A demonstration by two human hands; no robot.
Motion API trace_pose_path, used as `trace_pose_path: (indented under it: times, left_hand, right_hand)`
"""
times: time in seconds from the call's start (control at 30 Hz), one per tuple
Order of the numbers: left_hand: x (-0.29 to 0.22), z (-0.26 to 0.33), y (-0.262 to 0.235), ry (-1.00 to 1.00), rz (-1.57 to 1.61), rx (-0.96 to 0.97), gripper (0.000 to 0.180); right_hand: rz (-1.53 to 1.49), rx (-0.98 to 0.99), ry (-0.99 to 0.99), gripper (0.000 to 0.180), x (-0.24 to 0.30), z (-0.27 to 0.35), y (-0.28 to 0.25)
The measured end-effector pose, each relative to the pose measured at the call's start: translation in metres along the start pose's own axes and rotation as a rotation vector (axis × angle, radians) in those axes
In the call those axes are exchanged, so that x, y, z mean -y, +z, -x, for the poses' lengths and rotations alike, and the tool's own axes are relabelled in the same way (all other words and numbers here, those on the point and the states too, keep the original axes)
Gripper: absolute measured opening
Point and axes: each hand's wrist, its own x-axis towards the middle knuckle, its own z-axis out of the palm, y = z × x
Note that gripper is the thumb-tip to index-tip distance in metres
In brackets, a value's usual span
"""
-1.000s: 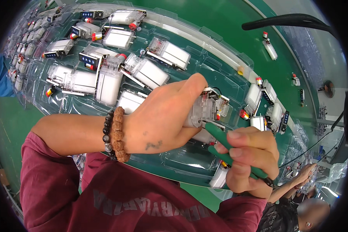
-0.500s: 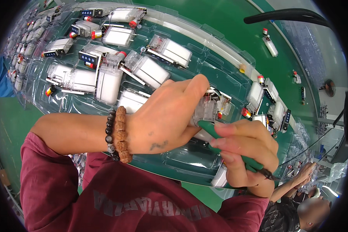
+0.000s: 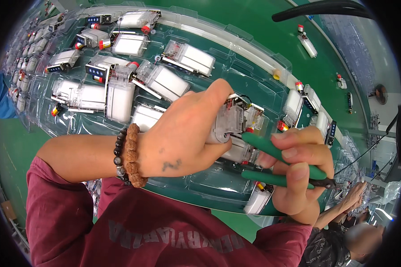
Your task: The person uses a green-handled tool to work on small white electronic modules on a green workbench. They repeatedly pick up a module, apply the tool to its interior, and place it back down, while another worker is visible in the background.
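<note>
My left hand (image 3: 182,133) is closed around a small clear plastic assembly (image 3: 229,120), with a circuit board and dark wires at its top. Bracelets of beads ring that wrist. In my right hand (image 3: 298,169) is a pair of green-handled pliers (image 3: 272,179). The two handles stand apart, with their free ends toward the assembly, and the dark joint end points right, past the fingers. One handle end comes close to the assembly; whether they touch, I cannot tell. Beneath my hands lies another white-and-clear unit (image 3: 237,150), partly covered.
Clear plastic trays (image 3: 249,84) cover the green bench. Several similar units, one a white block (image 3: 167,82), lie to the left and right. A black curved arm (image 3: 321,10) crosses the upper right. Another person's hands (image 3: 354,196) are at the lower right. A blue cloth (image 3: 0,98) hangs at the far left.
The plier handles have spread apart, and my right hand has opened out a little to the right. My left hand and the assembly have shifted slightly left in view.
</note>
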Motion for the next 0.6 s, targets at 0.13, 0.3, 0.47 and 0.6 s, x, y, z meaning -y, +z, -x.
trace_pose_path:
  times: [0.13,0.3,0.47,0.6]
  left_hand:
    - [0.000,0.000,-0.001,0.038,-0.017,-0.015,0.052]
    - [-0.001,0.001,0.002,0.058,-0.007,-0.002,0.054]
    - [0.000,0.002,0.003,0.052,0.010,-0.019,0.052]
    - [-0.002,-0.001,0.004,0.083,0.040,-0.021,0.054]
  right_hand:
    - [0.001,0.035,-0.017,0.013,-0.001,0.002,-0.001]
    - [-0.036,0.026,-0.082,0.013,-0.007,0.011,0.000]
    - [-0.038,0.097,-0.092,0.016,-0.010,0.008,-0.003]
    - [-0.027,0.139,-0.124,0.019,-0.015,0.007,-0.005]
